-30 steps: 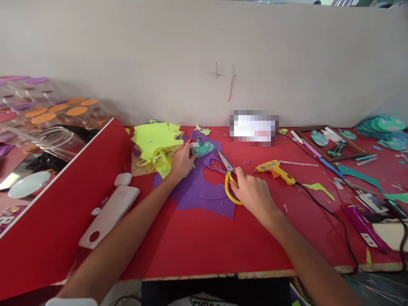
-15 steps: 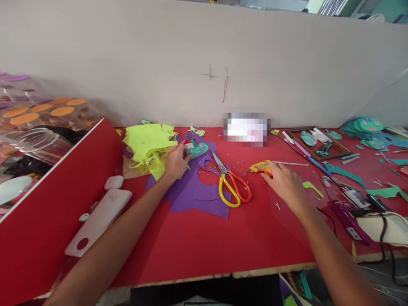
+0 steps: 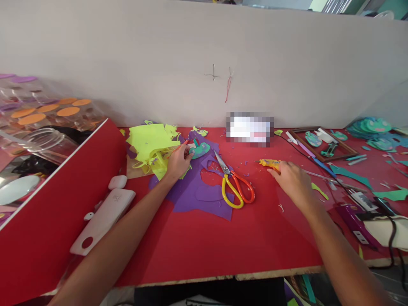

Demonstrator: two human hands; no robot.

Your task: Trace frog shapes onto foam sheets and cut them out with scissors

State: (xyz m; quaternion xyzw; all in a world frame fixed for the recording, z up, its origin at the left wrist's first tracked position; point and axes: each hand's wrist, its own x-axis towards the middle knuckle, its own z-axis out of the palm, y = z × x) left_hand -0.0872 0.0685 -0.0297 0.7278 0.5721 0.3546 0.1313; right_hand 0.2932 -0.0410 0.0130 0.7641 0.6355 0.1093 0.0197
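Glue gun point(image 3: 269, 162), yellow, lies on the red table point(image 3: 204, 246) right of centre, nozzle pointing left; the right hand point(image 3: 291, 180) covers its handle, fingers curled around it, seemingly for a firm grasp. Far left of it, the left hand point(image 3: 178, 161) pins a small teal foam cutout point(image 3: 200, 149) with narrow fingertips, likely to keep it from sliding on the purple foam sheet point(image 3: 197, 191). Scissors point(image 3: 234, 182) rest between both hands, blades closed. Yellow-green scraps point(image 3: 149, 142) pile beside the left hand.

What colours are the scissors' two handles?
Scissors: one yellow handle, one orange-red, clearest in the head view.
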